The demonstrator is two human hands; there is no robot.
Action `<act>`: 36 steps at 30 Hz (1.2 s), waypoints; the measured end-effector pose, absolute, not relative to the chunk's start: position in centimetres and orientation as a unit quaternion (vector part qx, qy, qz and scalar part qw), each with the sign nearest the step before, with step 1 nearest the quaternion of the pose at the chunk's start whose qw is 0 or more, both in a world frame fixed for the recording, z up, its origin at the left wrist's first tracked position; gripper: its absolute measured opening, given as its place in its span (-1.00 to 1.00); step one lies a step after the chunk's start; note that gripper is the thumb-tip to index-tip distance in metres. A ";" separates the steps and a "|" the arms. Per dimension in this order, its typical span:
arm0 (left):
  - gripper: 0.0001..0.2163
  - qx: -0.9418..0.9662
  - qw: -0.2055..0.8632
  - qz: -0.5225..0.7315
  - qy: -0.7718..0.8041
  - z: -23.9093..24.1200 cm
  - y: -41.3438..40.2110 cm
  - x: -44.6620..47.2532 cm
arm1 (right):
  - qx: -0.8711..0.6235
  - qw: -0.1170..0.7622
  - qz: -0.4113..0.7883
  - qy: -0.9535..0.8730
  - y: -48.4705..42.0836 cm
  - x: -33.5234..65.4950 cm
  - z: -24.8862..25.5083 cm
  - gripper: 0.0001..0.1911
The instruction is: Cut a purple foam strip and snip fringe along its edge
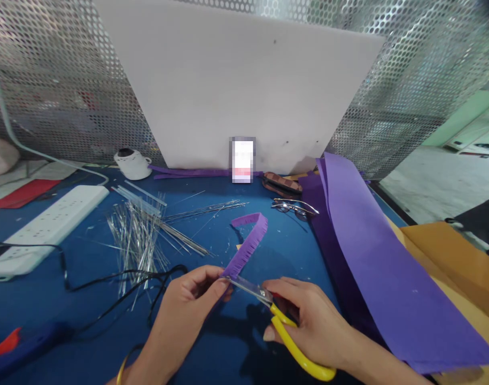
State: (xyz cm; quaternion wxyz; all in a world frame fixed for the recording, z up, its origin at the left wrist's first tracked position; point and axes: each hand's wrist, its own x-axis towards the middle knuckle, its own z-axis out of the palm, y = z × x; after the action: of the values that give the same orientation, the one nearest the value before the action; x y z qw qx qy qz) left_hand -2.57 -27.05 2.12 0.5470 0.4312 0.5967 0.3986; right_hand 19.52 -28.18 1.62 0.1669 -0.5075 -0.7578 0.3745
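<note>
While the left hand (188, 302) pinches a fringed purple strip (248, 245) between its fingers (206, 273), the right hand (310, 315) has its fingers wrapped round the yellow handles (302, 357) of the scissors (264, 294), their blades (248, 286) at the strip beside the left fingers; the strip's far end bends above the blue worktop (286, 251), left of the purple sheets (384, 262)
</note>
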 end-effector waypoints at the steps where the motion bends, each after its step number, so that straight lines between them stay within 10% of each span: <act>1: -0.79 0.432 0.547 0.398 0.597 2.1 -27.1 -2.6 | -0.506 0.166 0.379 -0.757 -28.2 19.5 1.7 -0.70; 36: -0.78 0.309 0.624 0.444 0.564 1.6 -27.0 -2.5 | -0.497 0.193 0.389 -0.751 -28.0 19.5 1.4 -0.76</act>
State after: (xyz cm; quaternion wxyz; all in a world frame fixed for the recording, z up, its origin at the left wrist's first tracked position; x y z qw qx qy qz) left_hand -2.54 -27.04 1.64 0.6242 0.3086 0.5637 0.4443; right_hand 19.51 -27.98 1.35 0.1930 -0.4972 -0.7512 0.3890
